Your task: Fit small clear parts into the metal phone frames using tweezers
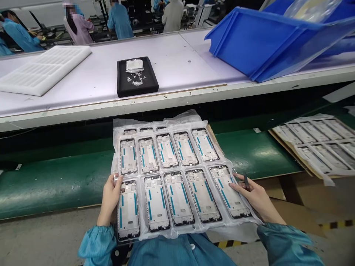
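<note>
The left hand [110, 197] pinches one edge of the bagged tray of phone mid-frames [177, 177], keeping it level with the right hand [256, 195], which braces the opposite edge while pinching tweezers [246, 181].

Glossy clear plastic film [181, 119] covers matt metal phone frames [166, 150].

Far bench [183, 70]: white foam sheet [46, 70] at left, black tray [137, 90] mid with foil bag [134, 65] and small clear parts [135, 79] on it, blue plastic bin [257, 44] tilted at right. Below it green conveyor belt [55, 181]; more bagged phone frames [313, 144] on cardboard [288, 184] at right. Co-workers in smocks [120, 20] beyond the bench
</note>
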`<state>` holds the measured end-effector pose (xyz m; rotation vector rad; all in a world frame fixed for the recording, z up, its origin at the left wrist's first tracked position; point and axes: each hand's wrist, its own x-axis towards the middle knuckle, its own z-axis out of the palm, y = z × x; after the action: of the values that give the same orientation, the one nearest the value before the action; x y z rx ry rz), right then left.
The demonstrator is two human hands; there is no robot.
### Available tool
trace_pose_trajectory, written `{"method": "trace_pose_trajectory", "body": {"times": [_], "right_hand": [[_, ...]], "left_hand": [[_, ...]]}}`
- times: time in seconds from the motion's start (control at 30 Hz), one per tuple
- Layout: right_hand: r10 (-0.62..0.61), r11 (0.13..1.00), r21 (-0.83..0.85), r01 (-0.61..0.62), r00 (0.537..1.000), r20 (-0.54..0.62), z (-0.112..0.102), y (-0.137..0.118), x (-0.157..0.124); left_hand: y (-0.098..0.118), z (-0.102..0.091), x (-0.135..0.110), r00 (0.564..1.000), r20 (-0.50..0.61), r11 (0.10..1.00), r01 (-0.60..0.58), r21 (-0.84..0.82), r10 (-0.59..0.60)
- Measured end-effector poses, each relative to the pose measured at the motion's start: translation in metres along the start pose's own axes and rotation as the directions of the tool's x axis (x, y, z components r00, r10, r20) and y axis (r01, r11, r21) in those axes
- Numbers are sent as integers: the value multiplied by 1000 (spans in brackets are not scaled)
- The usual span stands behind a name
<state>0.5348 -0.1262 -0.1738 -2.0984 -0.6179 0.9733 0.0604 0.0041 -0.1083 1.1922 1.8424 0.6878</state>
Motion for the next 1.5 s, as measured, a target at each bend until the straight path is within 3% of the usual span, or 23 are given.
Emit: {"method": "trace_pose_trajectory", "body": {"times": [0.63,1.03,1.23,1.5], "right_hand": [[-33,999,39,33,999,9,3,-6,-4],[-32,999,-16,31,998,-47,1,5,2],[-16,1000,-27,14,999,-51,3,2,0],[-5,1000,-23,3,998,-68,4,-3,-4]], "left_hand": [[-10,1,4,998,-34,997,46,59,-44],[-38,5,2,993,-119,1000,-14,-25,11],[-44,3,-2,990,-130,995,-59,-78,49],[-47,2,-1,983,-168,997,-74,-29,69]]}}
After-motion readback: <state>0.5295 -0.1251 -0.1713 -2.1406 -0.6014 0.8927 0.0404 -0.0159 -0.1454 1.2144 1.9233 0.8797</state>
